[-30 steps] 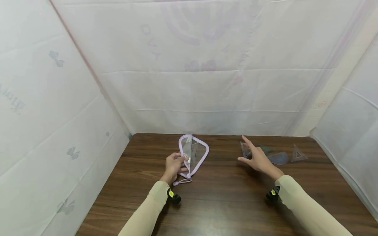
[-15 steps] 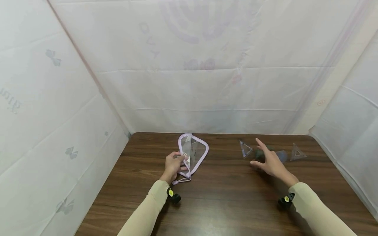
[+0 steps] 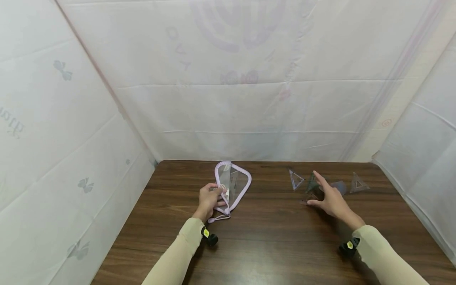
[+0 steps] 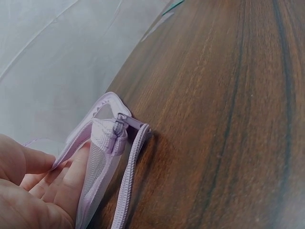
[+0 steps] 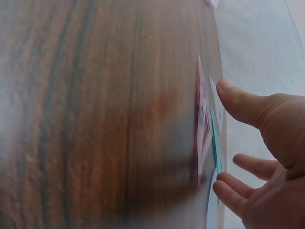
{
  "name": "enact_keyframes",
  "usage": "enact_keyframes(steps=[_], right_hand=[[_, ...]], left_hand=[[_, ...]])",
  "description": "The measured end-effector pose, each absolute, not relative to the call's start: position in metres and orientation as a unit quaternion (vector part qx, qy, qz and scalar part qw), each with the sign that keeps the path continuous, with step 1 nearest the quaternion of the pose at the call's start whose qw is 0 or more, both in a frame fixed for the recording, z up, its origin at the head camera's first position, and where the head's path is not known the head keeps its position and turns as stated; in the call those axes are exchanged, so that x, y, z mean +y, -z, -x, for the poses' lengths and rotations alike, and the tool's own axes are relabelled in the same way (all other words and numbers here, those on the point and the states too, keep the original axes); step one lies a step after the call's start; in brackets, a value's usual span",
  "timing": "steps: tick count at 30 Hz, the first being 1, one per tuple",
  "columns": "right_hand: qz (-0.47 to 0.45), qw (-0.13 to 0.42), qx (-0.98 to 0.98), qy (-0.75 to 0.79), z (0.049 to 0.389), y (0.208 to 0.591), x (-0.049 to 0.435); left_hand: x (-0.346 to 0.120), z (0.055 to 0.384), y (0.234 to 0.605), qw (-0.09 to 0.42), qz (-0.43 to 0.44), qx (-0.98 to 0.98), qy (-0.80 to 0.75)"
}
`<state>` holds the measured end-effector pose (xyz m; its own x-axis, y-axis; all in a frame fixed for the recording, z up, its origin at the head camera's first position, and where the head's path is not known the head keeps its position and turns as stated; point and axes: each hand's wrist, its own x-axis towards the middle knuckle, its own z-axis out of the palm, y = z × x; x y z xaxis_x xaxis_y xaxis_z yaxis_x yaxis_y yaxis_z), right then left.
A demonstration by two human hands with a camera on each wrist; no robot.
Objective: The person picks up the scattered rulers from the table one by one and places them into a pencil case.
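Observation:
My left hand point(image 3: 209, 200) pinches one edge of a zip pouch point(image 3: 246, 193) with clear mesh sides and a lilac border. Up close, thumb and fingers grip the pouch's border point(image 4: 107, 171) near its zip slider point(image 4: 125, 119). A see-through flat piece point(image 3: 234, 180) shows inside. My right hand point(image 3: 334, 202) hovers low with thumb and fingers spread, holding nothing. Beneath it lie a green set square point(image 3: 311, 184) and a pinkish set square point(image 3: 309, 198), partly hidden. Beyond the fingers lies a bluish protractor point(image 3: 341, 187), partly covered by the hand.
A small clear set square point(image 3: 296, 180) lies left of the right hand; a larger clear set square point(image 3: 358, 184) lies to its right. A lilac wrist cord point(image 3: 219, 218) trails from the pouch. White cloth walls point(image 3: 231, 118) enclose the brown wooden table point(image 3: 260, 245).
My right hand has moved right from above the small clear set square to the green and pinkish ones, staying spread. The left hand and pouch have stayed put.

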<state>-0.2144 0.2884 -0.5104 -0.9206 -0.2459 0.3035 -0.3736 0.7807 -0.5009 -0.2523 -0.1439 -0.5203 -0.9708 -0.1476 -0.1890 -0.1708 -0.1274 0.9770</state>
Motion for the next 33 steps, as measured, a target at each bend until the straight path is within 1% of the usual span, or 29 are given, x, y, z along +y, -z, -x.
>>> enact_keyframes(steps=[3, 12, 19, 28, 33], right_hand=[[-0.156, 0.099, -0.939, -0.291, 0.2127, 0.5123, 0.2872], [-0.169, 0.082, -0.939, -0.287, 0.2104, 0.5153, 0.2825], [-0.149, 0.079, -0.946, -0.276, 0.2076, 0.5126, 0.2804], [-0.142, 0.056, -0.949, -0.275, 0.2082, 0.5122, 0.2806], [-0.149, 0.064, -0.949, -0.271, 0.2094, 0.5125, 0.2807]], left_hand=[[-0.1434, 0.2524, 0.5205, 0.01, 0.12, 0.66, -0.742], [-0.1431, 0.2482, 0.5199, 0.01, 0.114, 0.663, -0.74], [-0.1423, 0.2475, 0.5172, 0.01, 0.117, 0.666, -0.736], [-0.1428, 0.2464, 0.5161, 0.014, 0.109, 0.671, -0.733], [-0.1438, 0.2467, 0.517, 0.016, 0.107, 0.672, -0.732]])
